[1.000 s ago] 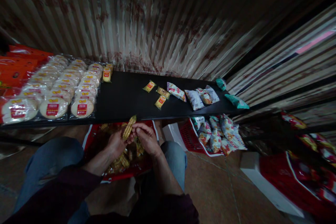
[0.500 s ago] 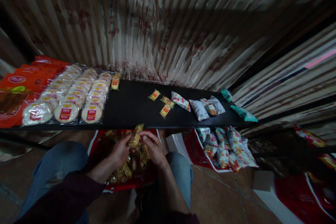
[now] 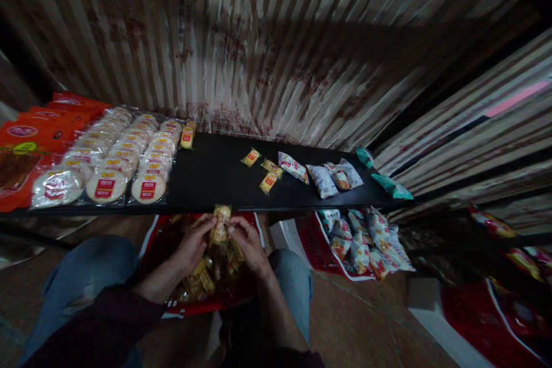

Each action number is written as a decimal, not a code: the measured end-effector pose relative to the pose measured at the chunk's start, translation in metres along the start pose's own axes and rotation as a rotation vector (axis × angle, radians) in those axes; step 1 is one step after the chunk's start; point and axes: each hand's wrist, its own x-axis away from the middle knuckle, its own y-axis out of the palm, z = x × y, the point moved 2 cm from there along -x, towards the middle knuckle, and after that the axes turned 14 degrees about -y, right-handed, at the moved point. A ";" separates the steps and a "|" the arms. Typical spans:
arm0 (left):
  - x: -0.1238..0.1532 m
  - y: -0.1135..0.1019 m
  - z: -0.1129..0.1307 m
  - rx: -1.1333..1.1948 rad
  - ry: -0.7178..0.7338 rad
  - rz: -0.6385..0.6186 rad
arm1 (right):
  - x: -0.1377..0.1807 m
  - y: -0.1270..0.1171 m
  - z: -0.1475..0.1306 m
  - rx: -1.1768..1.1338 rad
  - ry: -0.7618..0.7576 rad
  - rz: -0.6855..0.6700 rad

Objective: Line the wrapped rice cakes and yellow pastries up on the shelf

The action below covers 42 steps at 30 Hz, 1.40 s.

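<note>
Between both hands is a small yellow snack packet (image 3: 221, 225) in clear wrapping, held upright just in front of the shelf edge. My left hand (image 3: 196, 242) pinches its left side, and my right hand (image 3: 249, 241) grips its right side. Below them a red basket (image 3: 225, 301) sits between the knees, filled with similar packets (image 3: 202, 283). On the black shelf (image 3: 215, 175) lie a few loose yellow packets (image 3: 250, 157), and more stand beside the white round crackers (image 3: 148, 187) at the left.
Orange bags (image 3: 26, 144) line the shelf's far left. White snack bags (image 3: 322, 180) and green bags (image 3: 391, 186) lie toward its right end. A second red basket (image 3: 307, 247) full of snack bags stands below, and a third red basket (image 3: 470, 310) is at lower right. A striped sheet (image 3: 241, 40) hangs behind.
The packet has turned from tilted to upright, and the hands have moved to opposite sides of it. The whole view has shifted slightly.
</note>
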 end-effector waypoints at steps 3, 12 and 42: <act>-0.001 -0.003 -0.004 -0.080 -0.019 0.030 | 0.002 0.002 0.002 0.026 0.021 -0.016; 0.001 -0.001 -0.006 -0.297 0.110 0.043 | 0.000 0.001 0.015 0.088 -0.006 -0.028; 0.013 -0.009 0.011 -0.918 0.794 0.296 | -0.010 0.029 -0.003 0.126 -0.140 0.009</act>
